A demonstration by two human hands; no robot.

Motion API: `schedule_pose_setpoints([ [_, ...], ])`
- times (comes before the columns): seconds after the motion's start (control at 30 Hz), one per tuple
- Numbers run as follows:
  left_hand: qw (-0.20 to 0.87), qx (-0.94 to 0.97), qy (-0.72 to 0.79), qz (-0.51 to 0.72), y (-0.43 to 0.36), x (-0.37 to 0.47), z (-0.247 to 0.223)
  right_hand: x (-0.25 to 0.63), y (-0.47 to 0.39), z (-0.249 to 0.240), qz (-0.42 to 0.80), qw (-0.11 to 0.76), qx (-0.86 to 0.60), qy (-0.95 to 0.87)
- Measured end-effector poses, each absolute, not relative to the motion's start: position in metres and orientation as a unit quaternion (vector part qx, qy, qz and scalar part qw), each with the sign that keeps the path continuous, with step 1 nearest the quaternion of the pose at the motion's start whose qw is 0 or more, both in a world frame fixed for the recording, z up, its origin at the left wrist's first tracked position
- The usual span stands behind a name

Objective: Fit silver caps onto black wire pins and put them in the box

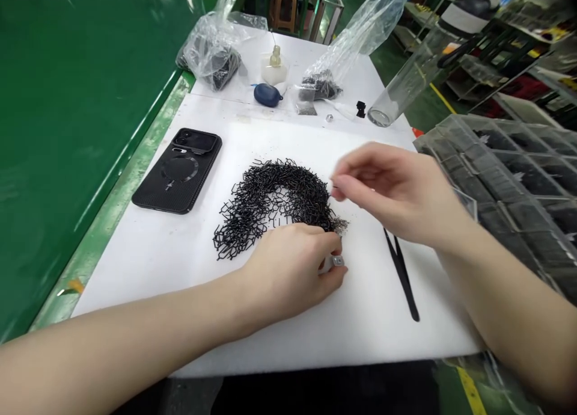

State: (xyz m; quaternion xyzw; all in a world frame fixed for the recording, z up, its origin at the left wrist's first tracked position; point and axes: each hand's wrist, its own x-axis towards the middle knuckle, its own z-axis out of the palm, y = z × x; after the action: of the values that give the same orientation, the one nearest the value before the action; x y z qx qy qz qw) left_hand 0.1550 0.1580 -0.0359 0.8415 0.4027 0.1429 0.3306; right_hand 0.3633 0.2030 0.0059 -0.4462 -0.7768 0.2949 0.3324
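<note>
My left hand (300, 267) rests low over the white board, its fingers closed around a small grey metal block (338, 260) whose end face shows a hole. Just beyond it lies an arched heap of small bent black wire pieces (288, 183). To the heap's right my right hand (392, 186) is raised, thumb and index finger pinched together; whatever is between the tips is too small to make out. A little pile of tiny brassy bits (339, 224) sits at the heap's right edge. Below my right hand lie black tweezers (402, 276).
A black phone (178, 171) lies on the left. At the back are a dark blue case (267, 94), a small bottle (274, 69) and plastic bags with dark contents (320, 85). A clear drinking bottle (396, 90) stands back right. Clear compartment boxes (505, 180) line the right side.
</note>
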Motion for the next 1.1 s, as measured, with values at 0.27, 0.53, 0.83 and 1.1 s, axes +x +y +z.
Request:
schedule_pose_setpoints([
  [0.27,0.381,0.785,0.400,0.281,0.153,0.151,-0.041,0.401,0.183,-0.013,0.341,0.385,-0.474,-0.715],
  [0.53,0.417,0.743,0.386,0.353,0.152,0.144,-0.040,0.398,0.182,-0.015,0.384,0.426,-0.454,-0.682],
  [0.83,0.511,0.633,0.427,0.395,0.151,0.145,-0.028,0.393,0.181,-0.010,0.400,0.462,-0.394,-0.686],
  [1.1,0.583,0.558,0.463,0.365,0.163,0.150,-0.016,0.391,0.176,-0.009,0.369,0.490,-0.433,-0.660],
])
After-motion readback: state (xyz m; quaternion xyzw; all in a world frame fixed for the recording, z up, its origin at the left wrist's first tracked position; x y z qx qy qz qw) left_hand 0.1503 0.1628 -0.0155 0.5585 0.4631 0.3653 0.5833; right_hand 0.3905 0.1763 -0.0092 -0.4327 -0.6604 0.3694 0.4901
